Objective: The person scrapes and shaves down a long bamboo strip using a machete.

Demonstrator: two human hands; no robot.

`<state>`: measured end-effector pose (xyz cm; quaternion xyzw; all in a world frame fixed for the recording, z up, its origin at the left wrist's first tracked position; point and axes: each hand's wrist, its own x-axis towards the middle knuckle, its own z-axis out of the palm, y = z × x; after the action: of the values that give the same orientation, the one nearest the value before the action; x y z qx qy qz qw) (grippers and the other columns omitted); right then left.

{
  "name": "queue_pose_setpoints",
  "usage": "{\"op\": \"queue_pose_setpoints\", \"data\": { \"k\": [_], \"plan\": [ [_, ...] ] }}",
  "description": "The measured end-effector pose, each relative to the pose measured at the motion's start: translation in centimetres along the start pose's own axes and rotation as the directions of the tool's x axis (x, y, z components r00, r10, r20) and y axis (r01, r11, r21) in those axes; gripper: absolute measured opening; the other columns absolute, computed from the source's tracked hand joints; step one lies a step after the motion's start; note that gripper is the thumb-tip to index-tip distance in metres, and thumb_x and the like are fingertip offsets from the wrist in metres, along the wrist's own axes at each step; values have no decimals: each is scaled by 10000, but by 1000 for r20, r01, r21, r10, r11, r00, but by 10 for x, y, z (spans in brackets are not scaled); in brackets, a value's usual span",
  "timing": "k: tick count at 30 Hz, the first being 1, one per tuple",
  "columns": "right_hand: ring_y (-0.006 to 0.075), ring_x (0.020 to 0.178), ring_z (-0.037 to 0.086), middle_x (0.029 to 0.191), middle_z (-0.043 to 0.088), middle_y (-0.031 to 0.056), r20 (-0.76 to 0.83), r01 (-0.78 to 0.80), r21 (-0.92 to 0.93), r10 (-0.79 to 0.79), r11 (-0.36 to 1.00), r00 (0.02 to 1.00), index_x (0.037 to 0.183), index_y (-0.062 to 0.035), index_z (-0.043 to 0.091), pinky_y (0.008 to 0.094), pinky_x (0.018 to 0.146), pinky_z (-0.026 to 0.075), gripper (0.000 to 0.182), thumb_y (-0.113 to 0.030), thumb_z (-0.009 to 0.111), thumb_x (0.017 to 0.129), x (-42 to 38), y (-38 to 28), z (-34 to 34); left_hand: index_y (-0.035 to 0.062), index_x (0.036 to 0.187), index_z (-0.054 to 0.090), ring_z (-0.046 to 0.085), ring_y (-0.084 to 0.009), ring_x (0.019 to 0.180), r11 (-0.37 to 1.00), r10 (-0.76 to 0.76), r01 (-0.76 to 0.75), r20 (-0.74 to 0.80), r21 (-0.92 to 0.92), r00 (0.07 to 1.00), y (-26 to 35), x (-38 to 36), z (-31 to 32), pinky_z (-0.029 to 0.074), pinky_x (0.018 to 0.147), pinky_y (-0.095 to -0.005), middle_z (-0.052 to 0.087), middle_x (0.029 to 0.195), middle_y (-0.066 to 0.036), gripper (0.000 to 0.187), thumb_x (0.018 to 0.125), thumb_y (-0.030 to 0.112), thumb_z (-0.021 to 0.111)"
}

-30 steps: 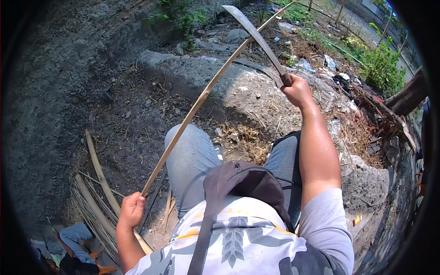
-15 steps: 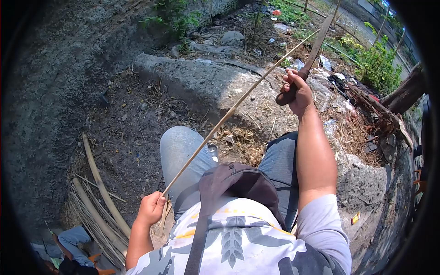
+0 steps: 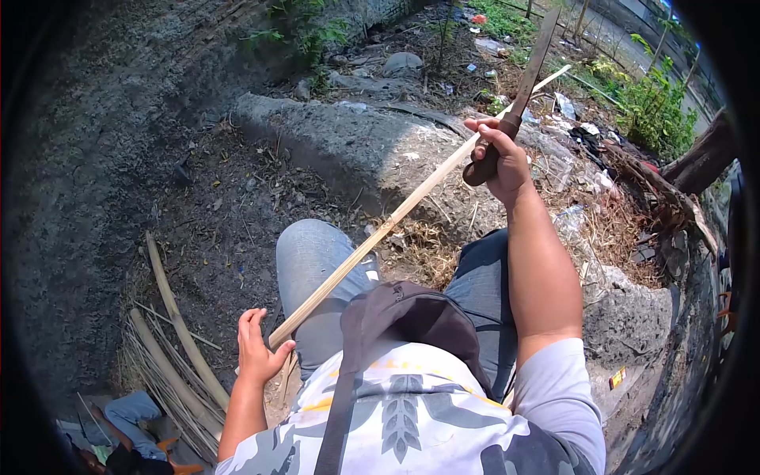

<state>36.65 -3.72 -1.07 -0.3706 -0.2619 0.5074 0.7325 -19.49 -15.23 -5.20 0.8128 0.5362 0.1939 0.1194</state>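
Note:
My right hand (image 3: 507, 162) grips the dark handle of a long-bladed knife (image 3: 535, 67), its blade pointing up and away. A pale bamboo strip (image 3: 388, 226) slants across my left thigh, from lower left to upper right. Its far part passes behind the knife and my right fingers, which overlap it. At the near end of the strip, my left hand (image 3: 257, 352) is open, fingers stretched up and apart, with the thumb right at the strip's end.
Long bamboo pieces (image 3: 178, 317) and thin strips lie on the ground at left. A concrete block (image 3: 317, 131) lies ahead, with litter and dry grass beyond. A black bag (image 3: 427, 317) rests on my lap. Another person (image 3: 131, 427) sits at lower left; a tree trunk (image 3: 701, 158) stands at right.
My left hand has loosened, its fingers now spread. The bamboo strip has turned, showing a wider, paler face. My right hand has moved slightly left with the knife, closer to the strip.

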Motion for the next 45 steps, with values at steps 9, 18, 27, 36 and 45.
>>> {"op": "queue_pose_setpoints", "data": {
  "k": [9,18,27,36,45],
  "plan": [
    [66,669,592,1071,709,69,133,4,-269,32,963,991,1204,-8,707,235,627,518,347,-203,757,921,-17,5,32,37,1309,582,559,-421,1171,996,76,-73,-53,58,996,69,61,28,476,1010,-502,546,1269,-218,694,737,291,883],
    [205,1125,678,1300,678,80,303,330,-728,-150,602,941,1254,-93,730,375,962,545,456,-244,888,854,-19,18,34,43,1069,578,668,-446,855,999,-28,27,-17,-16,999,68,79,21,540,747,-515,664,942,-196,230,940,187,701],
    [374,916,756,966,766,193,422,429,-897,-88,105,903,1333,-133,688,446,816,590,556,-376,849,859,-26,11,39,29,1054,588,686,-497,836,987,-157,161,150,-9,976,67,92,11,528,708,-563,705,841,-255,220,1037,248,598],
    [359,755,730,765,721,122,650,658,-716,120,-232,750,916,-121,641,486,672,565,333,-362,839,798,-40,32,70,-12,928,598,675,-511,790,981,-130,144,109,-128,985,83,118,17,518,688,-558,671,766,-285,404,1073,362,548],
    [389,748,692,768,692,184,292,292,-956,-36,16,956,900,-51,673,462,673,525,269,-290,796,885,-14,10,33,13,851,539,630,-448,680,960,-90,119,122,-254,988,62,93,5,482,620,-481,608,714,-224,465,1107,400,518]
  ]
}}
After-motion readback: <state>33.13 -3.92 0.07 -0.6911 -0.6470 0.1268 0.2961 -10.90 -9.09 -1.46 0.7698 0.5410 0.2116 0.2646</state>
